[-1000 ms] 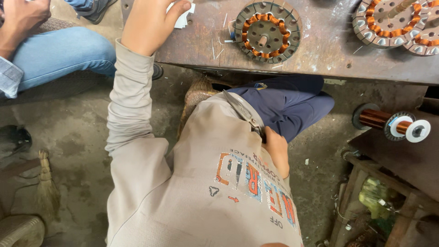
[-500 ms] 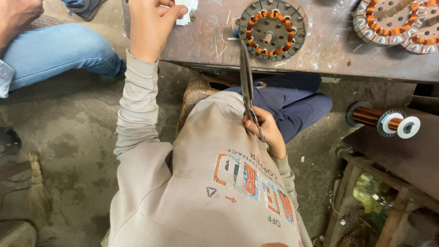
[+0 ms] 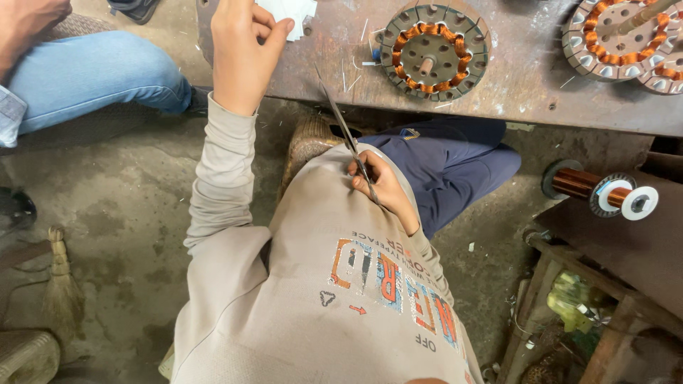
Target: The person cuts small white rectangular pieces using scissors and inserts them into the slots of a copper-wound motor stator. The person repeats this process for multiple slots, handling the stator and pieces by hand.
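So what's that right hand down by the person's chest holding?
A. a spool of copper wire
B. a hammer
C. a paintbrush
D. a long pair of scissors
D: the right hand grips the handles of long scissors, whose thin metal blades point up toward the rusty table.

Stained concrete floor (image 3: 128,206), rusty workbench (image 3: 526,71)

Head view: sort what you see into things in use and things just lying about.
In use:
left hand holding white paper piece
right hand gripping scissors

Lying about:
wound stator
copper wire spool
broom
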